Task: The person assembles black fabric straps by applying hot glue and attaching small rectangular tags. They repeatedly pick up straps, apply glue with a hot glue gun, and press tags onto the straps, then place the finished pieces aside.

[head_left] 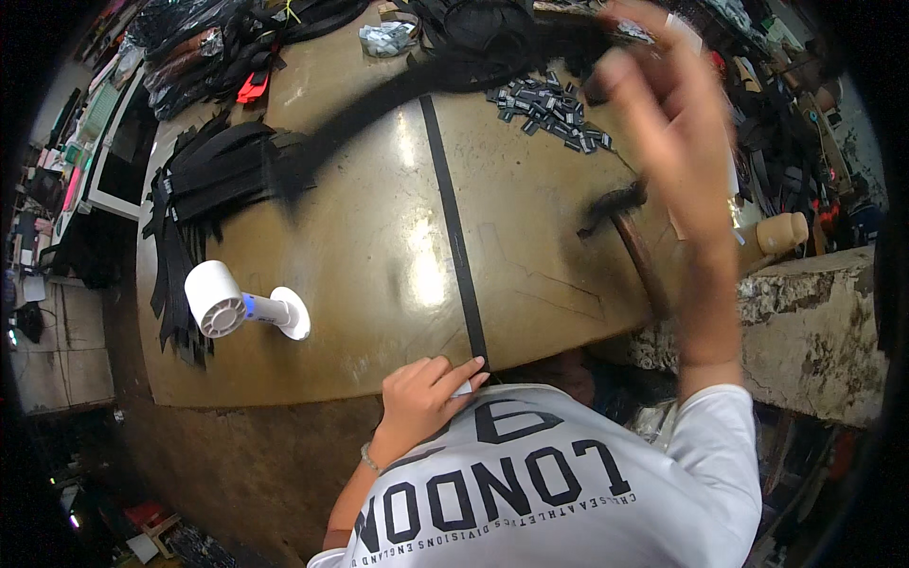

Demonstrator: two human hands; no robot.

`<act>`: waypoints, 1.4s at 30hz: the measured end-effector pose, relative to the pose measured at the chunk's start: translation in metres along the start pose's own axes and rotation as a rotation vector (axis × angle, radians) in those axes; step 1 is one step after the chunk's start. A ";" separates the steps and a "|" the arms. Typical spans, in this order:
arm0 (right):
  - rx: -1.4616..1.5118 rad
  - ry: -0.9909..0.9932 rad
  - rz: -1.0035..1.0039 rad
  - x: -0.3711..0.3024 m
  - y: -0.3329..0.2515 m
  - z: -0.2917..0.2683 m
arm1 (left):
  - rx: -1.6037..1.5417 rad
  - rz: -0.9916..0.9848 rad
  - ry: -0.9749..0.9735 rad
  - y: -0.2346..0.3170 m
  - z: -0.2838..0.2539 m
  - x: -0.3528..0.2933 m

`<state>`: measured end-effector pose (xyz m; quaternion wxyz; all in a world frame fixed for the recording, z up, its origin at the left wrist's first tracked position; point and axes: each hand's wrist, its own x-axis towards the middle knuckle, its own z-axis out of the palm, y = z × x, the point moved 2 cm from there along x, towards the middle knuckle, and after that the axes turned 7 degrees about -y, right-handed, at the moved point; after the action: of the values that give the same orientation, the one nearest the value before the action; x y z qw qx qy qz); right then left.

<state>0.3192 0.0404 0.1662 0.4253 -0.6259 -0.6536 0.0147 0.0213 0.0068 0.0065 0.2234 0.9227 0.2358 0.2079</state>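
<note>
A long black strap (pixel 445 199) runs straight down the table from the middle of its far part to the near edge. At that edge my left hand (pixel 421 393) presses its fingers on the strap's near end, and a small pale piece (pixel 462 389) shows between the fingers. My right hand (pixel 677 123) is raised over the right side of the table, smeared by motion, so its grip is unclear. Another black strap (pixel 379 109), also blurred, stretches from near that hand leftward to a pile of black straps (pixel 222 170).
Many small dark metal-and-black pieces (pixel 549 112) lie scattered at the far right. A white handheld fan (pixel 216 298) rests at the left. A hammer (pixel 632 241) with a wooden handle lies to the right, near a pale roll (pixel 781 232). A clear plastic bag (pixel 388 38) sits far back.
</note>
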 end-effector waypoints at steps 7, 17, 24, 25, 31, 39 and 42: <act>0.176 -0.499 0.303 -0.079 -0.007 0.133 | -0.043 0.017 0.008 -0.003 0.002 -0.001; 0.037 -0.451 0.145 -0.102 0.015 0.138 | 0.015 0.002 -0.010 0.000 -0.001 0.000; -0.006 -0.508 0.107 -0.096 0.017 0.141 | -0.012 -0.019 -0.030 0.001 -0.002 0.001; -0.019 -0.500 0.108 -0.096 0.017 0.142 | -0.013 -0.020 -0.034 0.001 -0.002 0.001; -0.032 -0.421 0.079 -0.098 0.017 0.144 | -0.050 -0.044 -0.164 0.005 -0.012 0.008; -0.174 -0.440 0.065 -0.103 0.014 0.146 | -0.055 -0.194 0.082 -0.029 -0.022 0.071; -0.264 -0.493 0.099 -0.110 0.014 0.146 | -0.029 -0.281 -0.014 -0.038 -0.012 0.081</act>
<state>0.2306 0.0273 0.0065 0.1669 -0.6846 -0.7023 0.1018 0.0671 0.0835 0.0198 0.2650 0.8787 0.3580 0.1717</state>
